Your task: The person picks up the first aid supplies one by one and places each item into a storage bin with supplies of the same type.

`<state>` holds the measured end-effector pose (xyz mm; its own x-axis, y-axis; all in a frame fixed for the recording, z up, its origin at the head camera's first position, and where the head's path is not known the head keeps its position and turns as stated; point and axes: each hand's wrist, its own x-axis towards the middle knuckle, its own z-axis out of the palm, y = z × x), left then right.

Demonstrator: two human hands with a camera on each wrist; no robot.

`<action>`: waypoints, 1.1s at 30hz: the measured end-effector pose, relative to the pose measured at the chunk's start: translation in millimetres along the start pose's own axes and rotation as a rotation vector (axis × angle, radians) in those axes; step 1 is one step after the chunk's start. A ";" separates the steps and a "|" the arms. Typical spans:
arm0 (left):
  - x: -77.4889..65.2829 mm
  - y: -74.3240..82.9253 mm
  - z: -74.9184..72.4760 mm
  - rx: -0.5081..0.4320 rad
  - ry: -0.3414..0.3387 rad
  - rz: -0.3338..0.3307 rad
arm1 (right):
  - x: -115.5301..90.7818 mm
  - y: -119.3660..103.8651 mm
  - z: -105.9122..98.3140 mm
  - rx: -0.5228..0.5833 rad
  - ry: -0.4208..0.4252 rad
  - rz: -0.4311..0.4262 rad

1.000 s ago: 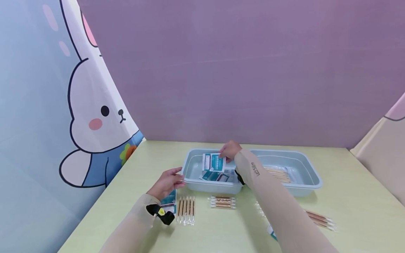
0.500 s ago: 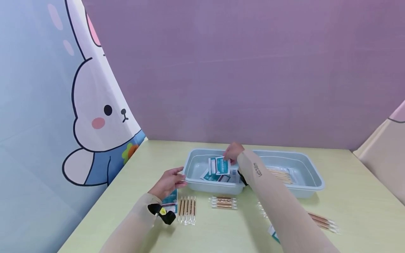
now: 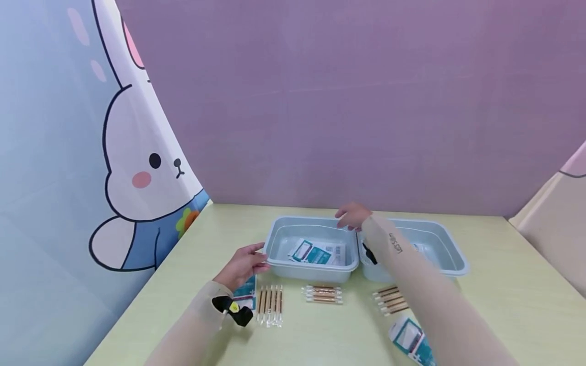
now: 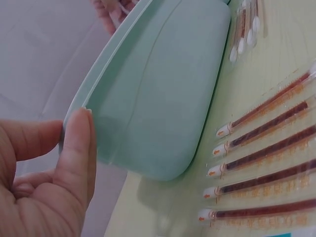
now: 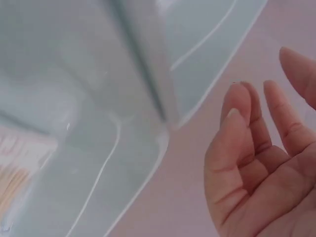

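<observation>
My left hand (image 3: 243, 265) pinches the left end of a pale blue plastic tray (image 3: 309, 275). In the left wrist view its thumb and fingers close on the tray's rim (image 4: 109, 55). Teal-and-white sachets (image 3: 311, 254) lie overlapping inside this tray. Above the inner ends of the two trays, my right hand (image 3: 353, 215) hovers with nothing in it. The right wrist view shows its fingers (image 5: 228, 143) loosely bent beside the rims. A second pale blue tray (image 3: 441, 244) stands on the right, partly hidden by my right sleeve.
Sealed strips of brown-filled cotton swabs (image 3: 270, 304) lie in front, with more strips at the middle (image 3: 323, 294) and right. Teal sachets rest by my left wrist (image 3: 247, 292) and near my right forearm (image 3: 413, 341). Wooden-stick swabs (image 5: 12, 185) lie in the right tray.
My right hand has let go of a teal-and-white sachet into the left tray. It has then moved up and right, and the sachet near my right forearm has come more into view.
</observation>
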<state>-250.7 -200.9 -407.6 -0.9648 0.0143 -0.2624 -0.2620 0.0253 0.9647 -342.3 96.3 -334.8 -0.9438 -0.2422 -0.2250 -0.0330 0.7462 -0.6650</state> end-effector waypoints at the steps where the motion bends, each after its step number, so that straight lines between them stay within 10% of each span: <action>1: 0.1 -0.2 -0.4 -0.002 0.001 0.001 | -3.1 2.5 -4.0 -0.009 -0.001 -0.006; 33: -4.2 -0.3 -12.8 -0.083 -0.058 0.000 | -135.8 69.7 -18.5 -0.005 -0.138 -0.318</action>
<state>-246.9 -213.8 -406.5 -0.9626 0.0726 -0.2609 -0.2652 -0.0573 0.9625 -222.6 192.6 -337.4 -0.8326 -0.5445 -0.1011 -0.3206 0.6227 -0.7138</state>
